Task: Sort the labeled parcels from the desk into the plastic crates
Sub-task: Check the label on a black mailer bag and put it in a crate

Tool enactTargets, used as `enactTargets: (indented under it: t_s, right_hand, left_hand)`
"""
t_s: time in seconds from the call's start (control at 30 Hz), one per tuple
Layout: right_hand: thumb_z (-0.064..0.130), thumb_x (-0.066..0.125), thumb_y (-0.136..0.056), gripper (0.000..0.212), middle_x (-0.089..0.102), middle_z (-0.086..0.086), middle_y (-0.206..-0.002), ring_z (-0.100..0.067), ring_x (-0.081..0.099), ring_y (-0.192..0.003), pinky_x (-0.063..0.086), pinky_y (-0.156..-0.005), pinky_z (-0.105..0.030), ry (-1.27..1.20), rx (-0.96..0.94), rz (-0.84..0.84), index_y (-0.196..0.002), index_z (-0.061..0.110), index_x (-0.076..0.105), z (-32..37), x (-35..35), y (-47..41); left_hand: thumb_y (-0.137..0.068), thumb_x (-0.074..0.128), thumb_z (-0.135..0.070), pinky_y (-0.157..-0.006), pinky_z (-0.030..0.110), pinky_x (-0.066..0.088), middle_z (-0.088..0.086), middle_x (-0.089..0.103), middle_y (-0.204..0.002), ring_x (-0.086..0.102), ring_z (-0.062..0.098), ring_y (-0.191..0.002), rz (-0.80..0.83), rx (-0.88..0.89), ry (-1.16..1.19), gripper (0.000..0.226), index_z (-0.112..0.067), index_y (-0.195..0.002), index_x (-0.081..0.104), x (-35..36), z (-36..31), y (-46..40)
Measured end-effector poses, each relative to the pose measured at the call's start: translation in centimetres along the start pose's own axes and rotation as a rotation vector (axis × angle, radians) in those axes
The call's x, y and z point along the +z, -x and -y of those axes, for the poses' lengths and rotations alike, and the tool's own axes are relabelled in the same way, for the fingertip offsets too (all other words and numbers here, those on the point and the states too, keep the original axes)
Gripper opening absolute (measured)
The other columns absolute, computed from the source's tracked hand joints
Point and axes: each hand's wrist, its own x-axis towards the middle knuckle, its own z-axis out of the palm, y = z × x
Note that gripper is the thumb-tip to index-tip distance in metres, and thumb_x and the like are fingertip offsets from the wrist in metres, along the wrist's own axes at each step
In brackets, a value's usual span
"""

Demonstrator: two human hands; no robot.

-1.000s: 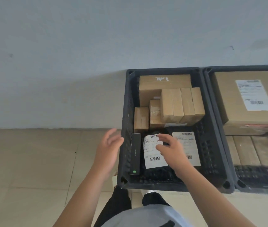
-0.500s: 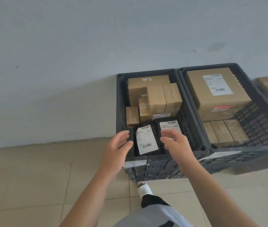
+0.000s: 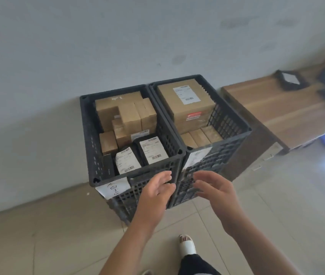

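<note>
- Your left hand [image 3: 157,192] and right hand [image 3: 215,187] hang apart before the crates, fingers loose, holding nothing.
- Left crate [image 3: 90,135]: brown boxes [image 3: 130,114], two black labeled parcels [image 3: 153,149] at its near end.
- Right crate [image 3: 235,124]: a large labeled box [image 3: 185,100].

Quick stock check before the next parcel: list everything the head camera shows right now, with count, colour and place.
Crates: two, dark grey, side by side on the floor against the wall.
Cardboard boxes: several, brown, rear of the left crate.
Black mailers: two, white labels, front of the left crate.
Slim black box: one, front left corner of the left crate.
Large box: one, brown, labelled, right crate; small brown boxes in front.
Desk: one, wooden, at right.
Parcel: one, black, on the desk.
Left hand: open, empty.
Right hand: open, empty.
</note>
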Motion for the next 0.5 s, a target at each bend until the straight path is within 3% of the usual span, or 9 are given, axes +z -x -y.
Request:
enactTargets:
  t_s: [0.23, 0.37, 0.5]
  right_hand:
    - [0.013, 0.066, -0.097, 0.018, 0.078, 0.01, -0.1, -0.013, 0.073, -0.099, 0.06, -0.092, -0.04, -0.184, -0.021, -0.223, -0.105, 0.026, 0.077, -2.0, -12.1, -1.4]
    - [0.004, 0.064, -0.096, 0.02, 0.077, 0.004, -0.093, -0.022, 0.073, -0.095, 0.058, -0.087, -0.04, -0.308, -0.019, -0.362, -0.098, 0.019, 0.077, -3.4, -22.0, -2.6]
    - [0.005, 0.065, -0.097, 0.019, 0.078, 0.002, -0.097, -0.027, 0.072, -0.101, 0.058, -0.091, -0.043, -0.384, 0.004, -0.475, -0.097, 0.02, 0.078, -5.9, -31.3, -4.2]
  left_hand:
    - [-0.101, 0.064, -0.024, -0.109, 0.031, 0.048, -0.018, 0.067, -0.128, 0.061, -0.004, -0.12, 0.167, 0.048, -0.11, 0.028, -0.042, -0.123, 0.064, 12.3, -3.3, -4.0]
    - [-0.102, 0.062, -0.019, -0.098, 0.027, 0.055, -0.015, 0.07, -0.123, 0.066, -0.004, -0.112, 0.276, 0.037, -0.128, 0.027, -0.037, -0.122, 0.067, 23.0, -5.2, -6.8]
    - [-0.101, 0.063, -0.015, -0.104, 0.04, 0.055, -0.007, 0.072, -0.121, 0.068, 0.008, -0.114, 0.374, 0.01, -0.131, 0.026, -0.031, -0.12, 0.07, 33.6, -5.4, -8.6]
